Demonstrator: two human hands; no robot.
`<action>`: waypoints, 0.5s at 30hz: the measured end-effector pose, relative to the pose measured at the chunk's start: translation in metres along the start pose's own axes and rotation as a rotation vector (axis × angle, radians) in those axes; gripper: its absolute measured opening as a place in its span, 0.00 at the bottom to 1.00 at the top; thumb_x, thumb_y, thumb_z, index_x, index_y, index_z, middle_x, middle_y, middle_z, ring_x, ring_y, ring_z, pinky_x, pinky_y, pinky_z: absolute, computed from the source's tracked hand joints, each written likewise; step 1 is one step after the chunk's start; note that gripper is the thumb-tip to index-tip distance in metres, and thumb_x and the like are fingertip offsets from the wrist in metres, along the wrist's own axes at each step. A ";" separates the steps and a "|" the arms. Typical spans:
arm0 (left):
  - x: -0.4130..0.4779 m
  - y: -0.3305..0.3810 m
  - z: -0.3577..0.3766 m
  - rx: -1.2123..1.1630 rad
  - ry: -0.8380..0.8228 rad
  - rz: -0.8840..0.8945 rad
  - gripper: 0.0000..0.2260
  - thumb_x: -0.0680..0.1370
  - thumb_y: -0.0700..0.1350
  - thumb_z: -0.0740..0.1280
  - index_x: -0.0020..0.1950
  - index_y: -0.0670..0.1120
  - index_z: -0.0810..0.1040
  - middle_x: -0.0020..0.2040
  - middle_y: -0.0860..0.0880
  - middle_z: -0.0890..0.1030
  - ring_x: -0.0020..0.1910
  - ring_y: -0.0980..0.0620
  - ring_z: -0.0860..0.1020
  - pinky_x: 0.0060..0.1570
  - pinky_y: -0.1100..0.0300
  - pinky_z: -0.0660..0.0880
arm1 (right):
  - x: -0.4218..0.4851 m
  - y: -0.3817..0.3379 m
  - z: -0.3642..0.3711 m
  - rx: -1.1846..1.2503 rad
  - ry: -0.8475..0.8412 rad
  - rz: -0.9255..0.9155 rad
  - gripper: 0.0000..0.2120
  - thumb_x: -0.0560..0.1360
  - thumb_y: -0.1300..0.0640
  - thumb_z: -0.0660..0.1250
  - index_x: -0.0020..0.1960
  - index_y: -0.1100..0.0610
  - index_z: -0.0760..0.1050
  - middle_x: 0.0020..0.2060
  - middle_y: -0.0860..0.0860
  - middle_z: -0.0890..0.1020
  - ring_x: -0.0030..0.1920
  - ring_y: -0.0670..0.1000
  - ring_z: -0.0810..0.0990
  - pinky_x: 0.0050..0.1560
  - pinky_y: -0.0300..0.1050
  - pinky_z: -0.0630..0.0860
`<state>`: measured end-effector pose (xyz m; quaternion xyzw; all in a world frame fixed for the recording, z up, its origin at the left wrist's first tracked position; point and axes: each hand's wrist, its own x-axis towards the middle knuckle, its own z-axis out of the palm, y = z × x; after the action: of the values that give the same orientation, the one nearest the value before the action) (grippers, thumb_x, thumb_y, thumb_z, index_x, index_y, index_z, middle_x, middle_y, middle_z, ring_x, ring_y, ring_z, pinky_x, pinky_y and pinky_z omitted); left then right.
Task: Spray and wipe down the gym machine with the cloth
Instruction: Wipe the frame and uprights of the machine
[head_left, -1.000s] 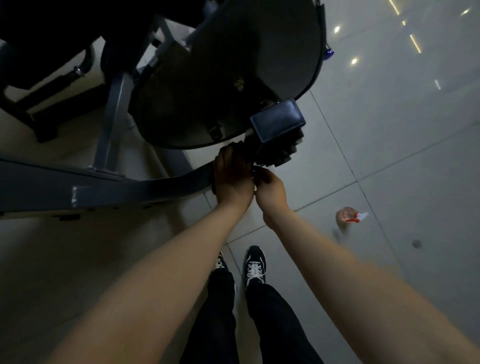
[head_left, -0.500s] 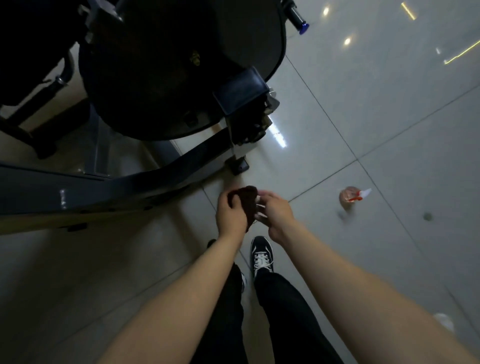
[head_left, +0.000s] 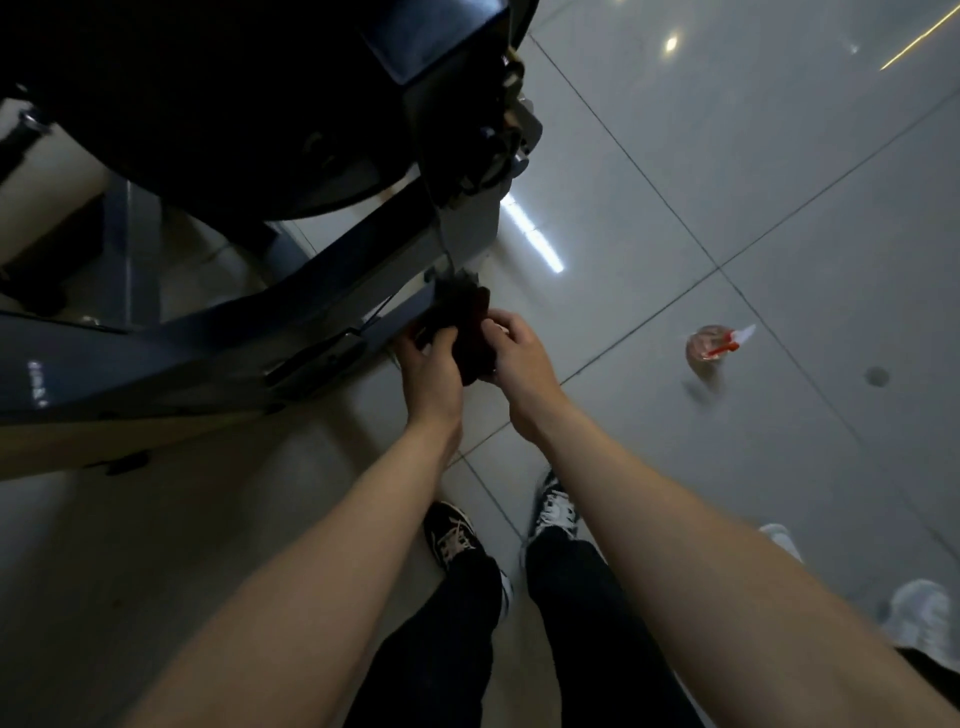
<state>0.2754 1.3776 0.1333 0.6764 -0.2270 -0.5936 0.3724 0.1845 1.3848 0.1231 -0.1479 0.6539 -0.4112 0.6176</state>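
At foot of machine, head view: both hands low, just in front of end of lower frame bar.
L hand (head_left: 434, 366): fingers curled round near side of cloth; clamped on it.
R hand (head_left: 519, 358): thumb + fingers pinching opp. edge of same cloth; clamped too.
Cloth (head_left: 470, 338): dark, bunched betw. the two hands; top edge near bar end, contact not clear.
Gym machine (head_left: 208, 338): dark disc housing + pedal block above; grey frame bar running left.
Spray bottle (head_left: 714, 347): on floor tile (head_left: 727, 156) to the right, well apart from hands, untouched; blurred.
Change vs 1 s ago: then pressed up against pedal block; since drawn down and back, cloth brought along.
Meaning (judged): pedal-area wipe prob. finished; cloth likely being refolded for a clean face, or readied for a pass on frame bar. Nothing to spray with in hand, so more spraying would need a reach right.
Pale shoe (head_left: 919, 618): another person's, at right edge.
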 end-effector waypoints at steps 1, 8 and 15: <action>0.002 -0.003 -0.004 0.013 -0.033 0.024 0.20 0.82 0.43 0.64 0.74 0.48 0.68 0.64 0.47 0.79 0.62 0.51 0.79 0.56 0.58 0.77 | 0.003 0.005 0.003 0.005 0.024 -0.035 0.13 0.84 0.54 0.60 0.66 0.56 0.73 0.57 0.54 0.81 0.57 0.51 0.81 0.59 0.52 0.81; 0.031 -0.016 0.015 0.328 -0.088 0.416 0.23 0.84 0.45 0.62 0.78 0.48 0.64 0.71 0.49 0.73 0.65 0.58 0.74 0.54 0.76 0.69 | 0.032 0.011 0.009 -0.247 0.259 -0.619 0.07 0.83 0.57 0.60 0.59 0.51 0.72 0.53 0.47 0.78 0.54 0.44 0.77 0.54 0.42 0.76; 0.090 -0.051 0.054 0.295 0.061 0.641 0.26 0.83 0.42 0.64 0.79 0.43 0.59 0.70 0.51 0.67 0.62 0.77 0.67 0.59 0.77 0.67 | 0.121 0.015 -0.008 -0.425 0.197 -0.974 0.08 0.81 0.60 0.63 0.59 0.59 0.76 0.50 0.53 0.79 0.49 0.48 0.76 0.49 0.49 0.77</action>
<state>0.2334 1.3296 0.0358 0.6346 -0.4997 -0.3871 0.4446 0.1582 1.3117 0.0286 -0.5163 0.6335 -0.5203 0.2478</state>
